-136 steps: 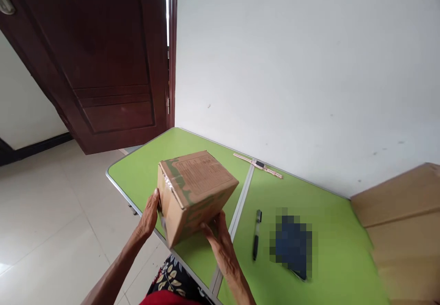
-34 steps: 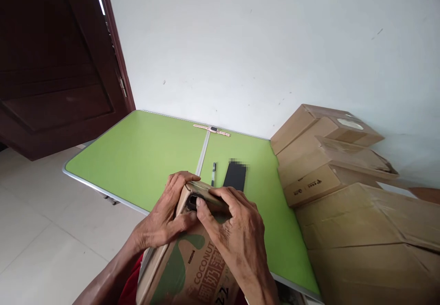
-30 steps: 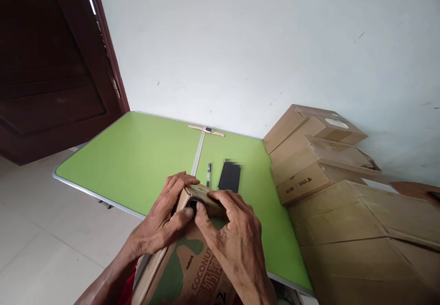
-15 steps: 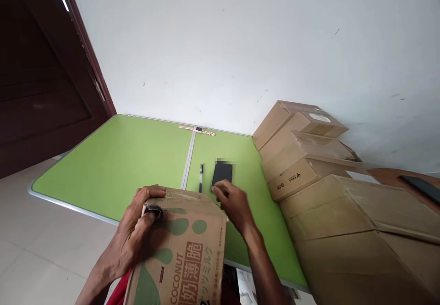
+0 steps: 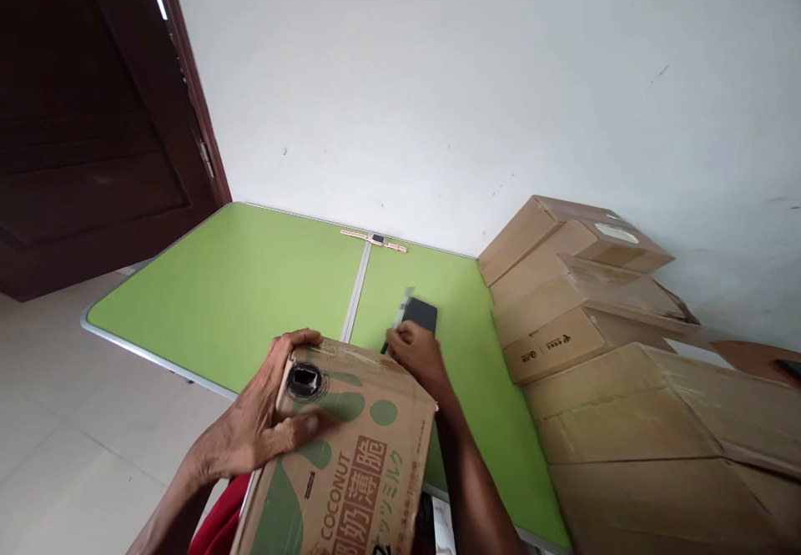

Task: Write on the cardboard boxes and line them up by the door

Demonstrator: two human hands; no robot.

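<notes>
A brown cardboard box (image 5: 350,463) printed with green shapes and "COCONUT" leans against the near edge of the green folding table (image 5: 250,280). My left hand (image 5: 254,426) grips its upper left corner, thumb lying below a torn round hole. My right hand (image 5: 416,353) reaches past the box's far edge with fingers closed on a black pen (image 5: 389,340) on the table, just in front of a black phone (image 5: 419,315).
A pink wristwatch (image 5: 374,240) lies at the table's far edge by the white wall. Several stacked cardboard boxes (image 5: 581,288) crowd the table's right side. A dark wooden door (image 5: 93,121) stands at left over a tiled floor.
My right hand left the box's top edge and reached forward to the pen. The pen has shifted from its earlier upright line. My left hand keeps hold of the box.
</notes>
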